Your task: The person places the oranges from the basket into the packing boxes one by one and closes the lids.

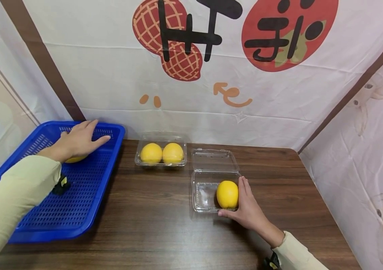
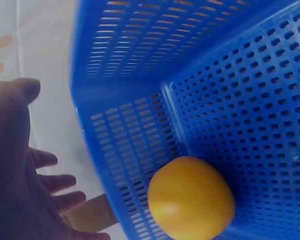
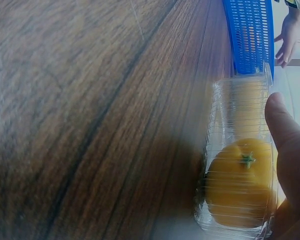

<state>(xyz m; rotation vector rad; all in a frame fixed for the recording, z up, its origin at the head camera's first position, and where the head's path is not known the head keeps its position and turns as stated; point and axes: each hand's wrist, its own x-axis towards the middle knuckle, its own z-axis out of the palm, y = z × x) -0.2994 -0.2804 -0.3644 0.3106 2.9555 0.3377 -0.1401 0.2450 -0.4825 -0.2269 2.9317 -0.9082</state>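
Observation:
My left hand (image 1: pixel 78 140) is over the far part of the blue basket (image 1: pixel 86 221), fingers outstretched and holding nothing. Beneath that wrist an orange (image 1: pixel 75 159), yellow-skinned, lies in the basket; the left wrist view shows this orange (image 2: pixel 190 200) by the basket's wall, apart from the hand (image 2: pixel 20 165). At the near right corner of an open clear plastic box (image 1: pixel 205 193), my right hand (image 1: pixel 250 210) rests with straight fingers along the side and thumb at the front edge. One orange (image 1: pixel 227 194) sits in the box's right half, beside the fingers; its green stem end shows in the right wrist view.
A second clear box (image 1: pixel 161 163) with two oranges (image 1: pixel 173 153) stands at the back of the wooden table (image 1: pixel 150 225), between basket and open box. The open box's lid (image 1: pixel 213 159) leans back. A printed curtain (image 1: pixel 110 75) hangs behind the table.

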